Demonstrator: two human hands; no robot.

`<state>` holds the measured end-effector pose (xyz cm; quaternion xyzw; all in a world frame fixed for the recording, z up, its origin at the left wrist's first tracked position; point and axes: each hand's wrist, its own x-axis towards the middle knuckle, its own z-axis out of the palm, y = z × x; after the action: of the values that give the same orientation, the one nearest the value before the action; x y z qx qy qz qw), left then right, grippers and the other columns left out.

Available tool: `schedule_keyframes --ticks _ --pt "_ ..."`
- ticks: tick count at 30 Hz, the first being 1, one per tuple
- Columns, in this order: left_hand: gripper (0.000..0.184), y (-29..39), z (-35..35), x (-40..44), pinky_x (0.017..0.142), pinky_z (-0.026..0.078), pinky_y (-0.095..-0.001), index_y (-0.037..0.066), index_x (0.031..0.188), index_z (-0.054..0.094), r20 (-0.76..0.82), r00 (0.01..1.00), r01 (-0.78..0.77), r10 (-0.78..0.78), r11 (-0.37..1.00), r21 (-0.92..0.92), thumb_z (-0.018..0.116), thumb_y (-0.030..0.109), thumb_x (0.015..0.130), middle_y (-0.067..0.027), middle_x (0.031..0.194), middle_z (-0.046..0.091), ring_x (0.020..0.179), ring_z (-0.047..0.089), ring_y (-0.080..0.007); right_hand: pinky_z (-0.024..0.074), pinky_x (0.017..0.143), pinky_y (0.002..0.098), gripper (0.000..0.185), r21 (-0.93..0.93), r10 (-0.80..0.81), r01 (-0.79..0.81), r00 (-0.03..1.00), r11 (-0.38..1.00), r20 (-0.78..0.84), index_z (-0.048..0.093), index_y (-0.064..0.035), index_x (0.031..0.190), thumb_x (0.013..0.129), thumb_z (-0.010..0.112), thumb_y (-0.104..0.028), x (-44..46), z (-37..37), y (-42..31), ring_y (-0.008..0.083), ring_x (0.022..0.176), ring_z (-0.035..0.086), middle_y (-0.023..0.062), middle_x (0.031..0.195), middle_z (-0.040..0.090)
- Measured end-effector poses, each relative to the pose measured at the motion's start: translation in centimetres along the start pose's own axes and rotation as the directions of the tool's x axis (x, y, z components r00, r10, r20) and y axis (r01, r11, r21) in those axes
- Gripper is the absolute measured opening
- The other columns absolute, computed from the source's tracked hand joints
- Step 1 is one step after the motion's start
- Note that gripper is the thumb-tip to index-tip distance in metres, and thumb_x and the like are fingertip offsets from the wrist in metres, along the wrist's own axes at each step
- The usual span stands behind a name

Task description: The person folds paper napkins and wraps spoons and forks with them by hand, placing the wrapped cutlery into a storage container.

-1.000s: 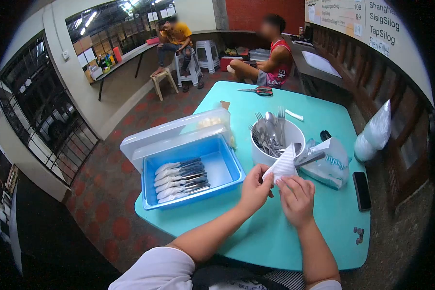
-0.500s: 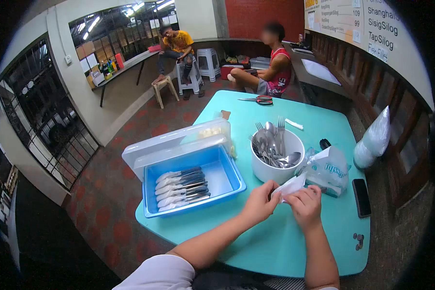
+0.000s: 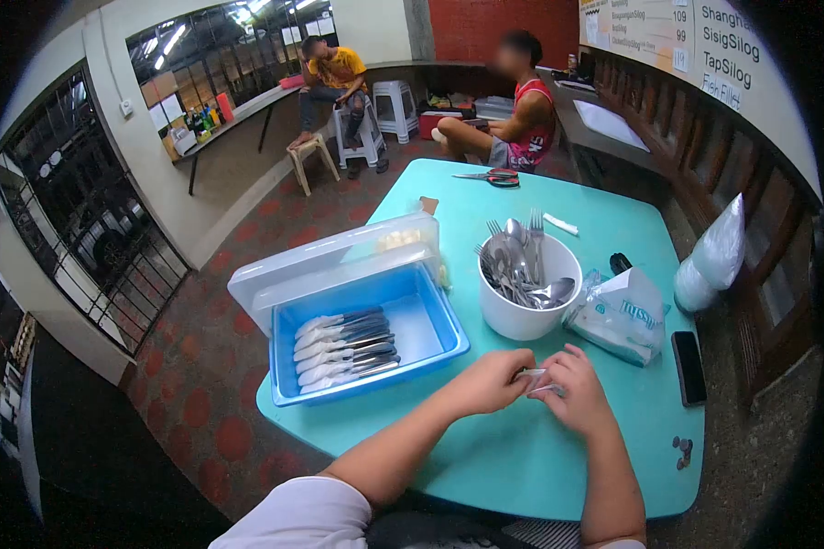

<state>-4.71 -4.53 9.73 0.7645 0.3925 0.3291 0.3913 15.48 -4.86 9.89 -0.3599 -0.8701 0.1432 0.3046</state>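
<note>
Just in front of the white bucket (image 3: 528,316), my two hands meet over a thin white paper napkin (image 3: 548,389). My left hand (image 3: 493,381) pinches its near edge, where a greyish strip shows that I cannot make out. The fingers of my right hand (image 3: 573,392) are closed on the napkin from the other side. Loose forks and spoons (image 3: 520,261) stand in the bucket. Left of my hands, a blue plastic box (image 3: 368,395) holds several cutlery bundles (image 3: 343,352) with white paper around one end. A plastic pack of tissues (image 3: 624,320) lies right of the bucket.
A clear lid (image 3: 339,261) leans up behind the box. Scissors (image 3: 494,177) lie at the table's (image 3: 412,467) far edge; a phone (image 3: 688,369) and coins (image 3: 682,452) are at the right. Two seated people (image 3: 337,82) (image 3: 522,110) are beyond the table.
The napkin, spread upward between my fingers before, is now folded down and mostly hidden by them. Both hands have turned inward and sit slightly lower relative to the bucket.
</note>
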Motion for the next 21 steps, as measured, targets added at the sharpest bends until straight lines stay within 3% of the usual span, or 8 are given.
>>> schedule_keyframes --ticks 4,7,12,16,19,21 --pt "0.01 -0.2 -0.7 0.1 0.049 0.046 -0.029 -0.001 0.092 0.056 0.058 0.997 0.06 -0.058 0.998 -0.028 0.056 0.008 0.086 -0.0076 0.069 0.059 0.055 0.057 -0.0129 0.0466 0.082 0.0413 0.015 0.109 0.028 -0.027 1.0 0.994 -0.009 0.062 -0.0051 0.079 0.07 0.073 -0.009 0.0 0.2 0.2 0.0294 0.082 0.059 0.009 0.085 0.058" --pt "0.013 0.8 -1.4 -0.1 0.049 0.048 -0.0278 -0.001 0.095 0.057 0.089 0.983 0.162 -0.158 0.986 -0.042 0.055 0.007 0.086 -0.0077 0.07 0.059 0.056 0.058 -0.0123 0.0478 0.07 0.0358 0.011 0.227 0.129 -0.119 0.991 0.967 -0.029 0.063 -0.0032 0.08 0.072 0.071 -0.003 0.1 0.2 -0.5 0.029 0.079 0.059 0.0101 0.083 0.058" --pt "0.014 0.3 -1.5 0.0 0.048 0.048 -0.0266 -0.001 0.097 0.059 0.062 0.991 0.117 -0.115 0.993 -0.033 0.057 0.008 0.086 -0.0071 0.07 0.059 0.056 0.057 -0.0106 0.0485 0.068 0.0344 0.013 0.324 0.094 -0.064 0.992 0.944 -0.079 0.067 -0.004 0.086 0.075 0.068 0.001 0.0 0.7 0.7 0.0269 0.077 0.06 0.0113 0.082 0.06" --pt "0.015 0.6 -2.0 -0.1 0.055 0.049 -0.0318 -0.001 0.097 0.06 0.053 0.996 0.07 -0.072 0.997 0.045 0.059 0.008 0.085 -0.0113 0.072 0.061 0.06 0.059 -0.0163 0.0483 0.068 0.0331 0.019 0.377 0.162 -0.127 0.985 0.917 -0.06 0.07 -0.0049 0.093 0.076 0.066 0.003 -0.1 0.4 1.2 0.024 0.075 0.061 0.0107 0.082 0.06" --pt "0.016 0.4 -2.2 -0.1 0.061 0.049 -0.0361 0.0 0.097 0.061 0.023 0.999 -0.026 0.023 0.991 0.132 0.06 0.006 0.082 -0.0156 0.076 0.062 0.066 0.062 -0.0244 0.047 0.067 0.031 0.017 0.427 0.255 -0.152 0.947 0.892 -0.197 0.07 -0.0028 0.094 0.079 0.065 0.0 0.2 1.6 0.5 0.0204 0.072 0.059 0.0097 0.081 0.061" --pt "0.018 0.5 -2.1 -0.2 0.065 0.049 -0.0382 0.001 0.097 0.061 0.011 0.998 -0.059 0.058 0.981 0.187 0.061 0.005 0.08 -0.0182 0.079 0.063 0.071 0.063 -0.0305 0.0461 0.066 0.0297 0.016 0.423 0.348 -0.298 0.936 0.856 -0.044 0.069 -0.0014 0.097 0.083 0.063 -0.005 0.2 1.0 0.3 0.018 0.071 0.058 0.0083 0.082 0.06"
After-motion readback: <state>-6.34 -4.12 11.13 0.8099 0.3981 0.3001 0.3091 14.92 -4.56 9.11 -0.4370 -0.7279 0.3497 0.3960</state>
